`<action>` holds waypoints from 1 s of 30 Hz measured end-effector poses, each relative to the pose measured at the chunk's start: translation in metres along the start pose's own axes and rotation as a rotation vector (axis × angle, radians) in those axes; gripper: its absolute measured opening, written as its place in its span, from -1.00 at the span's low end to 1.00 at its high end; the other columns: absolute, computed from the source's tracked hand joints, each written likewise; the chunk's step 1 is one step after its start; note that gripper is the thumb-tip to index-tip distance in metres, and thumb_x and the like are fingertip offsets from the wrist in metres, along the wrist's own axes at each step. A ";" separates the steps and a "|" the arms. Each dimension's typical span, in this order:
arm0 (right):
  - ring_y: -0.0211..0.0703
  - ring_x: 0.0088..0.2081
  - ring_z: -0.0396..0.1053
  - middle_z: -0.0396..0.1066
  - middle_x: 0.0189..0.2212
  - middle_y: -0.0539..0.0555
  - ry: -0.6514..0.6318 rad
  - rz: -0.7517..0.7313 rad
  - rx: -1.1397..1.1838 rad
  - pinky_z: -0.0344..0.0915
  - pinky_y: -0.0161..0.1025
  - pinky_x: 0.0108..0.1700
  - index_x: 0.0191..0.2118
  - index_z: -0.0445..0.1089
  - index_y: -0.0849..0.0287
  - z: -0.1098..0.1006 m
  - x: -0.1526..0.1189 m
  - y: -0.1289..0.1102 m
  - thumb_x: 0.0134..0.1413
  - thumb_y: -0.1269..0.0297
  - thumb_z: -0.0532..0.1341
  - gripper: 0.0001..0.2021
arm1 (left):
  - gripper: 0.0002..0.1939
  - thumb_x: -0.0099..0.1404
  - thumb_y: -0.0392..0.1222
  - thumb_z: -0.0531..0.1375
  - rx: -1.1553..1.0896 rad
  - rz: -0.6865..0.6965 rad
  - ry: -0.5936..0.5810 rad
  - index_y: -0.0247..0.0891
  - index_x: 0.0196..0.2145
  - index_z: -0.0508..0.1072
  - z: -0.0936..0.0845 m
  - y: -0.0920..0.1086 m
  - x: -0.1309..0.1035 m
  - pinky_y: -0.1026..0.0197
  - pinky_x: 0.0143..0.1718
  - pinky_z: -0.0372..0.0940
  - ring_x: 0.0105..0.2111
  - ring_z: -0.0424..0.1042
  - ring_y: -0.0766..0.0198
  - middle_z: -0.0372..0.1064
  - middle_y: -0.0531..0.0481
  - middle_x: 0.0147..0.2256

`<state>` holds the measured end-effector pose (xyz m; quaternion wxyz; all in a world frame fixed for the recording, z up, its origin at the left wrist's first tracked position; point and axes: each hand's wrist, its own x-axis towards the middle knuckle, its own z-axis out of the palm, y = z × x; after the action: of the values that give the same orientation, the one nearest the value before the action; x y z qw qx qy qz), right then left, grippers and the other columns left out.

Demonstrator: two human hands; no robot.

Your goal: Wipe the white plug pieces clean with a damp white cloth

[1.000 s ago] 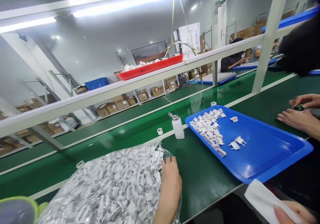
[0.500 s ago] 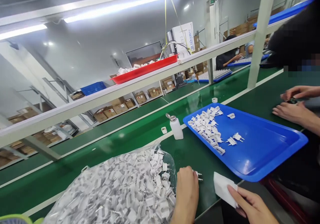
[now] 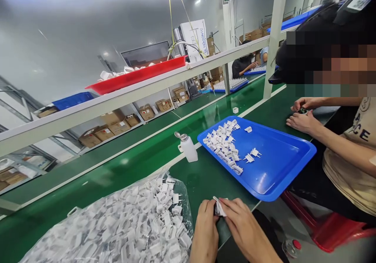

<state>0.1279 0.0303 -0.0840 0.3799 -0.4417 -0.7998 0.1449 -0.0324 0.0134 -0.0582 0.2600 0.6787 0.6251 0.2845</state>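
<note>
My left hand point(image 3: 205, 229) and my right hand point(image 3: 245, 226) meet at the table's front edge, right of the plastic bag point(image 3: 185, 194). My left fingers are closed on a plug housing, mostly hidden now. My right fingers pinch a folded white cloth point(image 3: 219, 207), pressed against it; a dark part shows between the hands. The clear bag is full of white plug housings point(image 3: 152, 226). Beyond my hands, a blue tray point(image 3: 279, 165) carries more plug housings point(image 3: 223, 143), clustered along its left side, with a few lying apart.
A white pump bottle point(image 3: 189, 149), its lid flipped up, stands left of the tray. A co-worker's hands point(image 3: 305, 116) hold a small dark part at right. Overhead, a shelf bears a red tray point(image 3: 141, 75). A red stool point(image 3: 331, 227) stands below.
My right hand has brought the cloth left against the plug housing in my left hand. The view has swung right, showing more of the co-worker.
</note>
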 end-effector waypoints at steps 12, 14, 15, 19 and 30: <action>0.03 -0.14 0.45 0.40 0.21 0.34 0.029 -0.361 -0.169 0.49 -0.06 -0.15 0.49 -0.21 0.30 0.026 -0.041 0.017 0.19 0.70 0.02 -0.21 | -0.49 0.20 -0.63 -0.11 -0.041 0.058 0.009 -0.26 -0.12 0.46 0.004 -0.005 -0.004 0.07 -0.12 0.38 -0.08 0.36 0.07 0.40 -0.17 -0.11; 0.06 -0.12 0.45 0.38 0.23 0.36 0.014 -0.375 -0.106 0.49 -0.05 -0.14 0.48 -0.09 0.28 0.025 -0.043 0.019 0.19 0.69 0.06 -0.24 | -0.50 0.19 -0.63 -0.10 -0.015 0.047 -0.001 -0.27 -0.14 0.47 0.004 -0.006 -0.004 0.03 -0.09 0.37 -0.10 0.37 0.05 0.41 -0.17 -0.12; 0.08 -0.10 0.45 0.37 0.24 0.34 -0.009 -0.357 -0.051 0.49 -0.02 -0.11 0.46 0.01 0.25 0.024 -0.041 0.019 0.20 0.67 0.07 -0.28 | -0.50 0.19 -0.63 -0.10 -0.007 0.045 -0.005 -0.27 -0.14 0.48 0.004 -0.006 -0.004 0.01 -0.08 0.36 -0.10 0.37 0.04 0.42 -0.18 -0.13; 0.13 -0.10 0.41 0.46 0.16 0.28 -0.096 -0.189 0.111 0.44 0.14 -0.05 0.30 0.32 0.20 0.015 -0.014 0.013 0.32 0.52 0.04 -0.51 | -0.41 0.16 -0.65 -0.10 0.016 0.084 0.018 -0.30 -0.01 0.49 0.012 -0.009 -0.006 -0.08 0.03 0.31 -0.05 0.38 -0.02 0.45 -0.21 -0.05; 0.12 -0.13 0.43 0.55 -0.22 0.20 0.182 0.534 0.493 0.35 0.01 -0.02 -0.12 0.60 0.22 -0.017 0.007 0.009 0.30 -0.11 0.15 -0.52 | -0.66 0.31 -0.37 0.18 -0.278 0.104 0.158 -0.17 -0.01 0.55 0.006 -0.008 -0.011 0.07 -0.05 0.43 -0.09 0.50 0.04 0.55 -0.12 -0.07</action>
<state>0.1429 0.0391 -0.0744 0.4930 -0.5410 -0.5605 0.3874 -0.0344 0.0027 -0.0682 0.2862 0.6432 0.5624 0.4338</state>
